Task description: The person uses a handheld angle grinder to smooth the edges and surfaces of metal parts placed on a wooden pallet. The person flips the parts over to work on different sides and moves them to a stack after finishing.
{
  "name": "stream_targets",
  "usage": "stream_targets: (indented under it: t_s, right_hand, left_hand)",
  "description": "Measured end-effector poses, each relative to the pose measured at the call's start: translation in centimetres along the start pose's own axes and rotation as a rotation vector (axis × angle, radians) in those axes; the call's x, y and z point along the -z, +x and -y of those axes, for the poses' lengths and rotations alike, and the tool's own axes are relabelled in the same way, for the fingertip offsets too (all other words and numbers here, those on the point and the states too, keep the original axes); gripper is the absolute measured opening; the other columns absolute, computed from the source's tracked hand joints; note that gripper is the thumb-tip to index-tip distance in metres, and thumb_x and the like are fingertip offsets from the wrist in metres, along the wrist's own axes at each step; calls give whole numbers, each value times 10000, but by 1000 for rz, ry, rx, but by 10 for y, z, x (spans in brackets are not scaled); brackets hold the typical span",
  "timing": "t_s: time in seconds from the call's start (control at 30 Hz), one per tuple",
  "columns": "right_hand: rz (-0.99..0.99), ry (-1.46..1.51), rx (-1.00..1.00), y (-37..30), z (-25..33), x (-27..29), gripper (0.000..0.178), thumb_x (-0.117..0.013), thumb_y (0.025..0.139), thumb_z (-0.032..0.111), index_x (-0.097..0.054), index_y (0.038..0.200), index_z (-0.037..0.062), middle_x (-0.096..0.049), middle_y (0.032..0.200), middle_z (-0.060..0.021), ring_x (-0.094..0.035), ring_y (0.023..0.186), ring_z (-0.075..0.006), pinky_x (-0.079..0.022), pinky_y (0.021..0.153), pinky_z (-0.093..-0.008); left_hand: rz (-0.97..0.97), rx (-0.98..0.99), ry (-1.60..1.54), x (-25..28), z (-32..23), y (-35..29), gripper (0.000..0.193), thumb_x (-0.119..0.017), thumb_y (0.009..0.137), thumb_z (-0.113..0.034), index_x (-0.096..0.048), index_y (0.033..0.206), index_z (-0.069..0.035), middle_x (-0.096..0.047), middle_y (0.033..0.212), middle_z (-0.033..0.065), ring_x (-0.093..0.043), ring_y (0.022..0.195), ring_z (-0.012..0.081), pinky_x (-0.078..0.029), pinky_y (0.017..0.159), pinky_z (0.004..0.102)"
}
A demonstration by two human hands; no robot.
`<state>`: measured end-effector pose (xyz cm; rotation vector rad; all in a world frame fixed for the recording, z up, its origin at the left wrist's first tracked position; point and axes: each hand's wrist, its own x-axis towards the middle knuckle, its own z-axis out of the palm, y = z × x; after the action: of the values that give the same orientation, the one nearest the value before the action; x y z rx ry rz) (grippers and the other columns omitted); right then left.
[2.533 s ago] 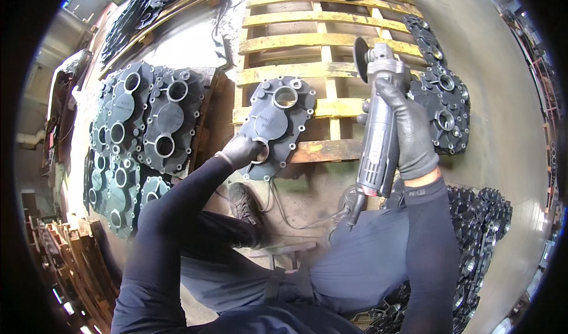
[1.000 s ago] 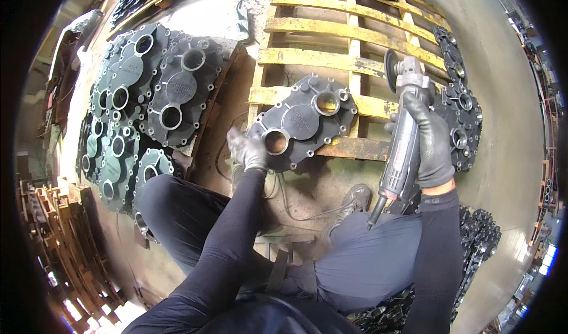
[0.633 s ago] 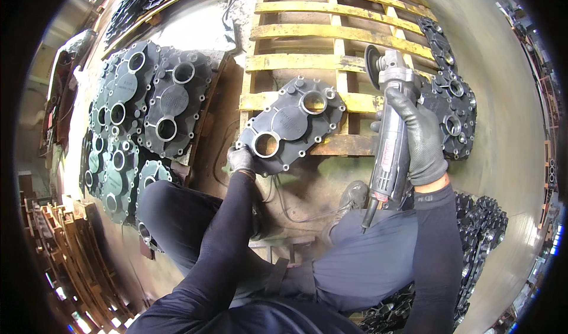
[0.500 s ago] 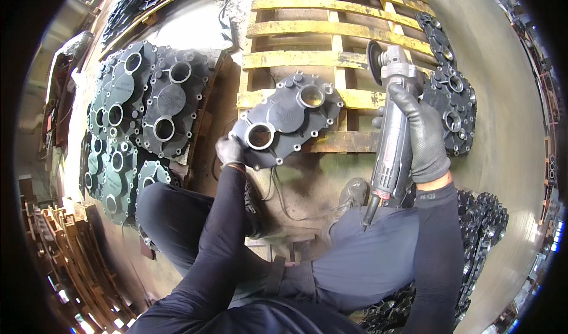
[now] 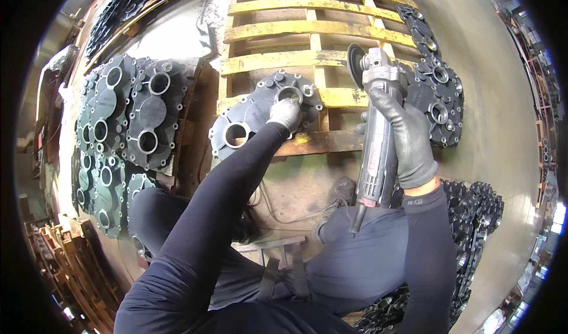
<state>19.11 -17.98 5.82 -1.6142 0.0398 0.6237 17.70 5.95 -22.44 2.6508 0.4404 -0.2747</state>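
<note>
A dark grey cast gearbox cover [image 5: 255, 110] with two round bores lies tilted across the near end of a yellow wooden pallet [image 5: 269, 60]. My left hand [image 5: 286, 114], in a pale glove, is at the cover's right-hand bore, with its fingers hooked over the rim; their tips are hidden inside. In my right hand [image 5: 408, 139], black-gloved, an angle grinder [image 5: 374, 162] is held upright by its body. Its disc [image 5: 355, 65] points to the far side, just right of the cover and apart from it. The grinder's cord end hangs toward my right thigh.
Similar covers are stacked on the left [image 5: 152, 106], and more lie along the pallet's right side [image 5: 439, 106]. A heap of dark castings [image 5: 473, 221] stands by my right leg. A loose cable [image 5: 284, 220] runs on the floor between my feet.
My left hand has moved from the cover's near left edge to its right-hand bore. The grinder stays in my right hand. The whole view has shifted slightly.
</note>
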Motion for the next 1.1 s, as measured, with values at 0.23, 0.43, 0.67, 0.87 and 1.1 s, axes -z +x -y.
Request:
stream_targets:
  t_s: [0.23,0.43,0.67,0.87,1.1]
  right_hand:
    - [-34,-18,26,-3,-3,21,487,-807,924,435,-687,1092,-7,-703,872,-82,-720,684,-169,-594,612,-282]
    - [-40,47,30,5,-9,23,453,-822,912,391,-678,1078,-6,-692,837,-85,-702,660,-164,-580,585,-287]
    - [-60,-29,40,-1,-13,35,522,-834,899,416,-663,1132,-18,-690,854,-82,-705,685,-158,-595,616,-290]
    - [-43,-51,-14,2,-8,37,549,-829,900,433,-649,1167,-11,-694,878,-79,-715,702,-153,-598,629,-287]
    - [-16,-50,-39,7,-9,35,481,-818,911,431,-665,1081,8,-679,813,-68,-673,644,-138,-557,570,-275]
  left_hand:
    - [-60,-56,-53,20,-10,6,238,-639,911,-244,-809,996,-101,-775,1004,200,-756,987,365,-589,869,471]
    - [-265,-126,-15,32,-45,-8,207,-668,894,-243,-795,938,-85,-767,938,193,-744,925,365,-572,870,476]
    - [-236,-113,159,-8,-8,6,291,-700,898,-330,-743,1022,-70,-748,1070,192,-712,1032,396,-519,956,536]
    - [-116,-148,180,-14,-11,15,275,-623,903,-284,-751,1006,-63,-749,1002,201,-719,984,394,-488,967,564]
    - [-104,-319,189,-19,-9,-28,148,-623,912,-207,-705,940,-87,-747,932,156,-723,901,377,-503,848,527]
